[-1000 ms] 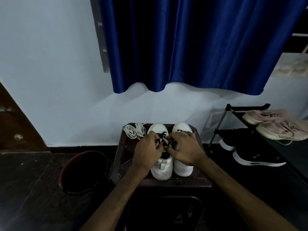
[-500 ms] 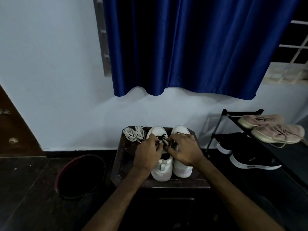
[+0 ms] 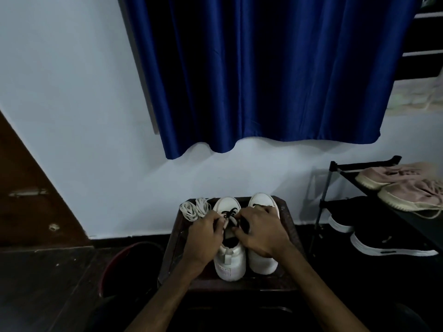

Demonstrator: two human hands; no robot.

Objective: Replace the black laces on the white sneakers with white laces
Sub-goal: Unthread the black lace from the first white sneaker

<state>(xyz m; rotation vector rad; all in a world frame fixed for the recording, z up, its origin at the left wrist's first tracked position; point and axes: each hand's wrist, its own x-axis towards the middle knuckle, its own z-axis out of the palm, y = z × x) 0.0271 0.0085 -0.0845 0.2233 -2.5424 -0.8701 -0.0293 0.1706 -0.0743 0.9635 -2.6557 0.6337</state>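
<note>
Two white sneakers stand side by side on a dark brown stool (image 3: 288,219), toes toward the wall. The left sneaker (image 3: 230,262) carries a black lace (image 3: 227,213) over its tongue. My left hand (image 3: 203,238) and my right hand (image 3: 260,231) meet over that shoe's lacing, fingers curled and pinching the black lace. My right hand covers most of the right sneaker (image 3: 262,259). A bundle of white laces (image 3: 194,208) lies on the stool's far left corner.
A dark bucket with a red rim (image 3: 112,267) stands on the floor left of the stool. A black shoe rack (image 3: 335,168) on the right holds pink sneakers (image 3: 402,188) and black sneakers (image 3: 383,240). A blue curtain (image 3: 263,68) hangs above.
Both hands stay on the left sneaker's black lace, fingers shifting slightly. The camera has tilted a little, so the scene sits differently in the frame.
</note>
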